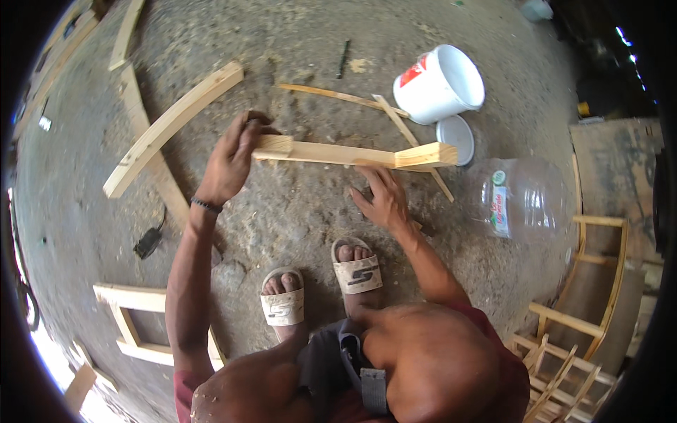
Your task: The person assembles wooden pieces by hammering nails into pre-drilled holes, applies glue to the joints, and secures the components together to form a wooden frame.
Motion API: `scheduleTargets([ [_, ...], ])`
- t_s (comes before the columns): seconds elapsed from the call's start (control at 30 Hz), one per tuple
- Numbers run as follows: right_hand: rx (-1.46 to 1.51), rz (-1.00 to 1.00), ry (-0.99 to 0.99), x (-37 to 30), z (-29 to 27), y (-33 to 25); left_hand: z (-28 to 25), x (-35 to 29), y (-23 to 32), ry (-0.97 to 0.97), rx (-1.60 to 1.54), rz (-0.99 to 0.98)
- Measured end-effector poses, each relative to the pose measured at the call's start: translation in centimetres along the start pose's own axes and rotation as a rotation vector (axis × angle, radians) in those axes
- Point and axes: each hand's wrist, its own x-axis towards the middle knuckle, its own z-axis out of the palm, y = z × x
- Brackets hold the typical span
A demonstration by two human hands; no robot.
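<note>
A pale wooden piece, a long board with a short block at each end, is held crosswise above the floor ahead of me. My left hand is closed around its left end, beside the block there. Just below the right part of the board is my right hand, thumb and fingers apart. Its fingertips meet the board's lower edge; whether they press on it I cannot tell. Thin wooden strips lie on the floor beyond the right block.
A white bucket, its lid and a clear plastic jug are on the right. Loose planks lie on the left, above a wooden frame. Wooden racks stand at lower right. A dark pen-like stick lies far ahead.
</note>
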Motion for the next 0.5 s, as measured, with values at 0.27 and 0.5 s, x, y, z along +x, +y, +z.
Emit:
scheduleTargets([
  [0.27, 0.267, 0.811, 0.196, -11.3, -2.1, 7.0, 2.1, 0.3, -3.1, 0.254, 0.074, 0.053],
  [0.5, 0.046, 0.825, 0.382, -10.0, -4.9, 17.9, 2.7, 0.2, -2.7, 0.311, 0.047, 0.03],
])
